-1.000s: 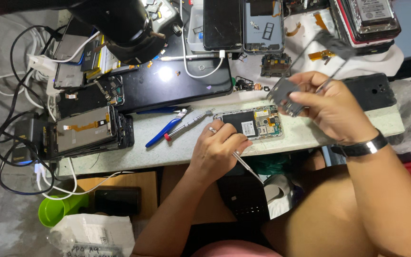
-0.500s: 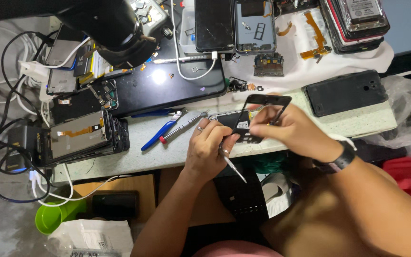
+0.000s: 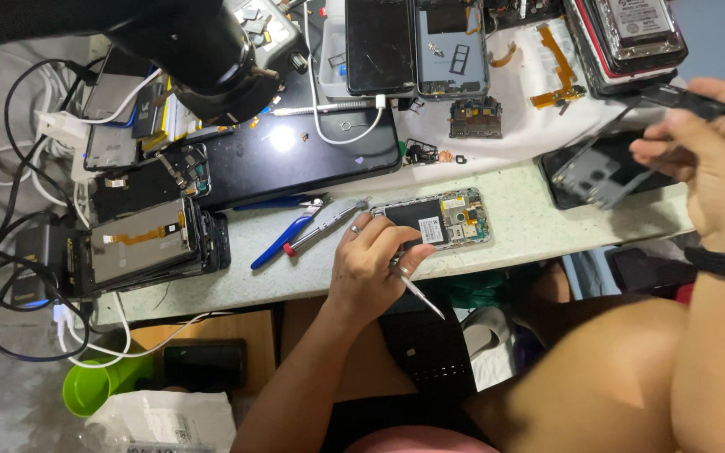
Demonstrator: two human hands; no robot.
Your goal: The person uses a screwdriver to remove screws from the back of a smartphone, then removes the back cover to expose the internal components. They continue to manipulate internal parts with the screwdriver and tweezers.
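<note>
An opened phone (image 3: 434, 220) with its circuit board bare lies on the pale green worktop (image 3: 522, 226). My left hand (image 3: 369, 267) rests at the phone's near left corner and pinches thin metal tweezers (image 3: 418, 294) that point back over the table edge. My right hand (image 3: 715, 164), with a dark band on the wrist, is raised at the far right and grips a thin black phone frame (image 3: 683, 99). Below that hand a black phone back (image 3: 593, 172) lies flat on the table.
Blue-handled pliers (image 3: 283, 239) and a red-tipped screwdriver (image 3: 322, 225) lie left of the opened phone. Stacked phone screens (image 3: 148, 242) and tangled cables (image 3: 10, 168) fill the left. A black cylinder (image 3: 203, 50) overhangs a dark slab (image 3: 295, 159). Phone parts (image 3: 417, 42) line the back.
My right hand has lifted the black frame off the opened phone and carried it to the right. My left hand stays at the phone with the tweezers.
</note>
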